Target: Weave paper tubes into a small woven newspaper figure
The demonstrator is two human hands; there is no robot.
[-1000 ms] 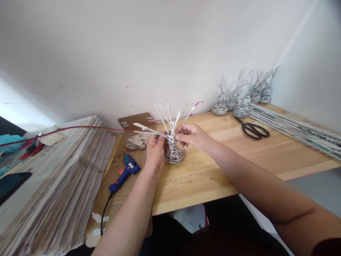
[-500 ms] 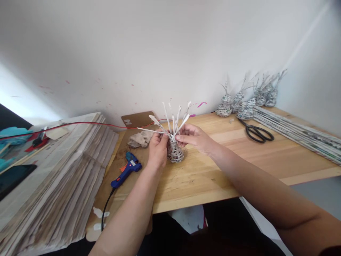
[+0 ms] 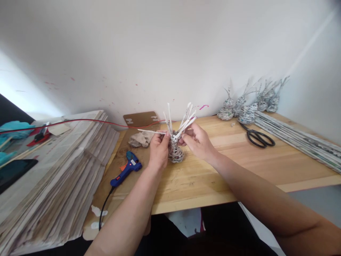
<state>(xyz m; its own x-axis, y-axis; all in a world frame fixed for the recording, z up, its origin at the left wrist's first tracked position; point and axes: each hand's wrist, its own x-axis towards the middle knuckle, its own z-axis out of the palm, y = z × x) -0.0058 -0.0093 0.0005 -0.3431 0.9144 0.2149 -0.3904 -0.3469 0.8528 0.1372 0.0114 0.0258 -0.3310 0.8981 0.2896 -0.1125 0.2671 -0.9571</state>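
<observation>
Paper strips, pale and stiff, fan from the narrow neck of a coarse, bulging woven piece (image 3: 176, 153), upright on the smooth wooden desk (image 3: 191, 185). My left hand (image 3: 159, 148) is mostly closed, thumb and fingers pinching its neck. My right hand (image 3: 196, 141), half curled, grips strips at the rim. A blue plastic glue gun (image 3: 125, 170) lies left of them.
</observation>
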